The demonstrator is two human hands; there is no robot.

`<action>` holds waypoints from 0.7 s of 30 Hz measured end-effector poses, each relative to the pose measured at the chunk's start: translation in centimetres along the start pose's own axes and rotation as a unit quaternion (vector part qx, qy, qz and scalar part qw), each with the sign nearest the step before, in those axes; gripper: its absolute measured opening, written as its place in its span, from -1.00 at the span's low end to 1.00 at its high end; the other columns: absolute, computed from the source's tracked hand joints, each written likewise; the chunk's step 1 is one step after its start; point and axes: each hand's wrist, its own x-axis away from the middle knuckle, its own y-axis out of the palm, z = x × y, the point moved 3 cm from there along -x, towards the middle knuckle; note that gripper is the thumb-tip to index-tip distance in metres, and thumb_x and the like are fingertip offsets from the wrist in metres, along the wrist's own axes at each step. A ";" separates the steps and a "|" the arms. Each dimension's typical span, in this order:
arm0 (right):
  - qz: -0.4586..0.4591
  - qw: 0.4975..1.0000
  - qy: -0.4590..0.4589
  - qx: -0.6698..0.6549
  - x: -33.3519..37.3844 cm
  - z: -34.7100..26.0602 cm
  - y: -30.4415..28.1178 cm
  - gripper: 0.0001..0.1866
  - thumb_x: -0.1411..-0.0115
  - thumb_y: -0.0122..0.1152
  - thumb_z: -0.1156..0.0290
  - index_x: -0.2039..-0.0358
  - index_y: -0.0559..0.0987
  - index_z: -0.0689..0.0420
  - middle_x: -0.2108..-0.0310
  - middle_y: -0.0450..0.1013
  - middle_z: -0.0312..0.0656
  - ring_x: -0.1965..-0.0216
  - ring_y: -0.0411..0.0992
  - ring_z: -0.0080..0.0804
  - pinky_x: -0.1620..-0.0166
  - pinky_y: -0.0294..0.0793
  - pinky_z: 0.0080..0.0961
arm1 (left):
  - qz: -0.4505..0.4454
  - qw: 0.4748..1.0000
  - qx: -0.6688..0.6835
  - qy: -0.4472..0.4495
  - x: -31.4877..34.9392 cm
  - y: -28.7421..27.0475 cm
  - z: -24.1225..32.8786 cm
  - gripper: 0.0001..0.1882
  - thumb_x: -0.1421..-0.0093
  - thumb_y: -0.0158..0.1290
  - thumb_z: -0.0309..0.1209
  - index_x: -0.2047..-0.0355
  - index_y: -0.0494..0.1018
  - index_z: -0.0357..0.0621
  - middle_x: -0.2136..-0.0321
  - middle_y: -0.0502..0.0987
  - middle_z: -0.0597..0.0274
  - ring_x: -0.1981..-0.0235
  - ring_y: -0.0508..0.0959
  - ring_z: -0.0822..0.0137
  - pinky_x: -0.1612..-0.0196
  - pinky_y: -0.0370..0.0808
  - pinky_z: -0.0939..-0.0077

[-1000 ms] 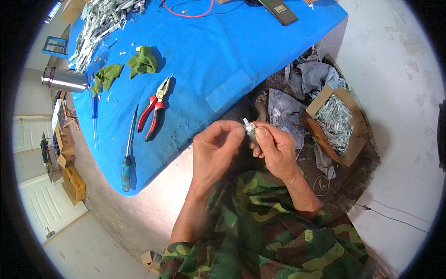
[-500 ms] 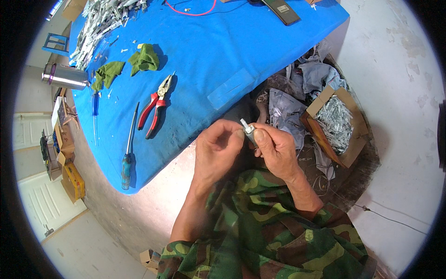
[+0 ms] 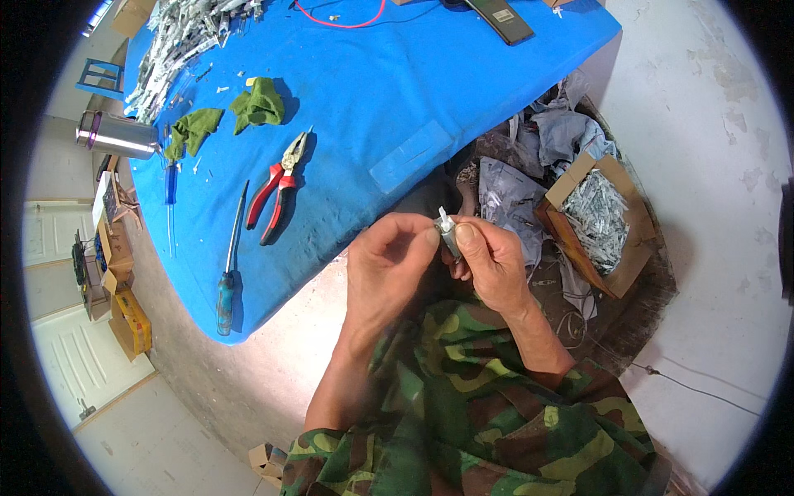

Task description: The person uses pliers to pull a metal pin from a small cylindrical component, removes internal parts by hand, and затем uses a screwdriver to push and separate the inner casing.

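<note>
Beside the table's near edge: a small grey piece (image 3: 448,240) with a white tip stands between both hands, above the lap; it is too small here to say surely what it is.
Left hand (image 3: 432,235): nearly closed, thumb and forefinger pinched at the left side of the piece.
Right hand (image 3: 466,235): fingers curled, thumb pressed along the right side of the piece, gripping it.
Table (image 3: 347,107): covered in bright blue cloth, stained dark along the near edge, with a rectangular patch (image 3: 413,157) by the right-hand side.
Tools: red-handled pliers (image 3: 286,180), a screwdriver (image 3: 225,302) near the front corner, and a thin blue-handled tool (image 3: 170,183) farther left.
Left side: two crumpled green cloths (image 3: 258,103), a steel cup (image 3: 128,136) at the edge, and a heap of pale strips (image 3: 165,70) behind.
Far side: a red cord (image 3: 351,26) and a dark phone (image 3: 503,21).
Right of the table: a cardboard box (image 3: 571,182) filled with strips, beside grey plastic bags (image 3: 506,194).
Room: white panelled doors (image 3: 91,355) and cartons (image 3: 128,322) on the left, above a dusty floor (image 3: 198,397).
</note>
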 end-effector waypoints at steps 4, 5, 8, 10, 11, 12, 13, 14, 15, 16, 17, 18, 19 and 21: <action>0.010 1.000 -0.008 0.006 -0.1 -0.6 0.3 -0.66 -0.48 0.06 0.28 -0.08 0.59 0.23 0.38 0.53 -0.34 0.50 0.39 -0.71 0.43 0.41 -0.68 | -0.002 1.000 -0.001 0.001 -0.2 -0.2 -0.3 -0.87 -0.30 0.21 -0.48 0.23 0.59 -0.32 0.40 0.62 0.31 0.42 0.54 0.56 0.34 0.47 0.66; 0.005 1.000 -0.008 0.009 -0.1 -0.7 0.3 -0.67 -0.48 0.06 0.30 -0.09 0.59 0.22 0.37 0.53 -0.34 0.50 0.39 -0.72 0.43 0.41 -0.68 | -0.002 1.000 0.001 0.007 -0.2 -0.2 -0.4 -0.85 -0.29 0.23 -0.45 0.21 0.60 -0.30 0.41 0.61 0.34 0.45 0.51 0.58 0.40 0.44 0.69; -0.006 1.000 -0.014 0.014 0.0 -0.9 0.2 -0.68 -0.47 0.07 0.33 -0.10 0.59 0.20 0.36 0.53 -0.35 0.49 0.39 -0.73 0.43 0.41 -0.69 | 0.008 1.000 0.003 0.011 0.0 -0.2 -0.4 -0.84 -0.29 0.24 -0.44 0.20 0.60 -0.30 0.40 0.61 0.34 0.45 0.52 0.58 0.40 0.44 0.69; -0.010 1.000 -0.026 0.014 0.0 -0.9 0.2 -0.69 -0.46 0.08 0.35 -0.10 0.59 0.20 0.37 0.53 -0.36 0.49 0.39 -0.73 0.43 0.40 -0.69 | 0.010 1.000 -0.003 0.008 -0.1 -0.4 -0.3 -0.84 -0.29 0.25 -0.45 0.20 0.60 -0.30 0.40 0.61 0.35 0.44 0.51 0.59 0.40 0.44 0.69; -0.013 0.999 -0.032 0.014 0.0 -0.8 0.1 -0.69 -0.46 0.08 0.36 -0.10 0.59 0.20 0.37 0.53 -0.36 0.48 0.39 -0.73 0.43 0.40 -0.70 | 0.012 1.000 -0.007 0.007 -0.1 -0.4 -0.3 -0.84 -0.29 0.25 -0.46 0.19 0.60 -0.30 0.40 0.61 0.35 0.44 0.51 0.59 0.40 0.43 0.70; -0.015 0.999 -0.038 0.015 0.0 -0.6 0.1 -0.69 -0.45 0.09 0.36 -0.10 0.59 0.20 0.38 0.53 -0.37 0.48 0.38 -0.74 0.42 0.39 -0.70 | 0.009 1.000 -0.010 0.006 -0.1 -0.5 -0.2 -0.85 -0.29 0.25 -0.46 0.19 0.60 -0.30 0.40 0.60 0.35 0.44 0.51 0.59 0.40 0.43 0.70; -0.018 0.999 -0.043 0.015 0.0 -0.5 0.1 -0.69 -0.45 0.09 0.37 -0.10 0.59 0.20 0.38 0.52 -0.37 0.48 0.38 -0.74 0.42 0.39 -0.70 | 0.005 1.000 -0.013 0.006 -0.1 -0.6 -0.2 -0.85 -0.29 0.24 -0.47 0.19 0.60 -0.29 0.40 0.60 0.35 0.44 0.51 0.60 0.40 0.43 0.70; -0.018 0.999 -0.041 0.018 0.0 -0.6 0.1 -0.69 -0.45 0.10 0.36 -0.10 0.59 0.20 0.39 0.52 -0.37 0.48 0.38 -0.74 0.42 0.39 -0.70 | 0.003 1.000 -0.016 0.006 -0.2 -0.7 -0.3 -0.86 -0.29 0.24 -0.48 0.20 0.61 -0.29 0.40 0.60 0.36 0.44 0.51 0.60 0.40 0.42 0.70; -0.018 0.999 -0.038 0.022 0.0 -0.7 0.1 -0.69 -0.45 0.11 0.35 -0.11 0.59 0.20 0.40 0.52 -0.38 0.48 0.38 -0.73 0.42 0.39 -0.70 | 0.000 1.000 -0.022 0.011 -0.2 -0.7 -0.4 -0.86 -0.29 0.24 -0.48 0.20 0.60 -0.29 0.40 0.60 0.36 0.44 0.50 0.60 0.40 0.42 0.70; -0.019 0.999 -0.036 0.026 0.0 -0.8 0.1 -0.69 -0.44 0.12 0.35 -0.11 0.59 0.19 0.40 0.52 -0.38 0.48 0.38 -0.73 0.42 0.39 -0.70 | -0.002 0.999 -0.028 0.015 -0.2 -0.8 -0.5 -0.86 -0.29 0.24 -0.48 0.20 0.60 -0.29 0.40 0.59 0.36 0.44 0.50 0.60 0.40 0.42 0.70; -0.020 0.999 -0.029 0.025 0.0 -0.9 0.1 -0.68 -0.44 0.13 0.34 -0.10 0.59 0.20 0.40 0.51 -0.38 0.47 0.38 -0.73 0.41 0.39 -0.70 | -0.005 0.999 -0.034 0.020 -0.2 -0.8 -0.6 -0.87 -0.29 0.24 -0.48 0.20 0.59 -0.29 0.40 0.59 0.36 0.44 0.50 0.60 0.40 0.42 0.70; -0.022 0.999 -0.023 0.025 0.0 -1.0 0.1 -0.68 -0.44 0.13 0.33 -0.10 0.59 0.21 0.40 0.51 -0.39 0.47 0.38 -0.73 0.41 0.39 -0.70 | -0.003 0.999 -0.038 0.013 -0.2 -0.8 -0.6 -0.87 -0.28 0.23 -0.49 0.21 0.60 -0.29 0.40 0.61 0.37 0.40 0.52 0.60 0.34 0.45 0.68; -0.024 0.999 -0.017 0.025 0.0 -1.0 0.0 -0.68 -0.43 0.14 0.33 -0.09 0.59 0.22 0.40 0.51 -0.39 0.47 0.38 -0.73 0.41 0.39 -0.70 | -0.001 0.999 -0.042 0.007 -0.1 -0.8 -0.5 -0.88 -0.27 0.22 -0.49 0.22 0.60 -0.30 0.40 0.62 0.37 0.37 0.54 0.60 0.28 0.47 0.67; -0.033 0.999 -0.008 0.016 0.0 -0.8 -0.1 -0.68 -0.43 0.15 0.32 -0.07 0.59 0.25 0.39 0.51 -0.39 0.45 0.39 -0.73 0.39 0.40 -0.70 | -0.001 0.999 -0.049 0.003 0.0 -0.9 -0.4 -0.88 -0.26 0.21 -0.50 0.24 0.60 -0.30 0.40 0.64 0.36 0.35 0.55 0.60 0.23 0.50 0.64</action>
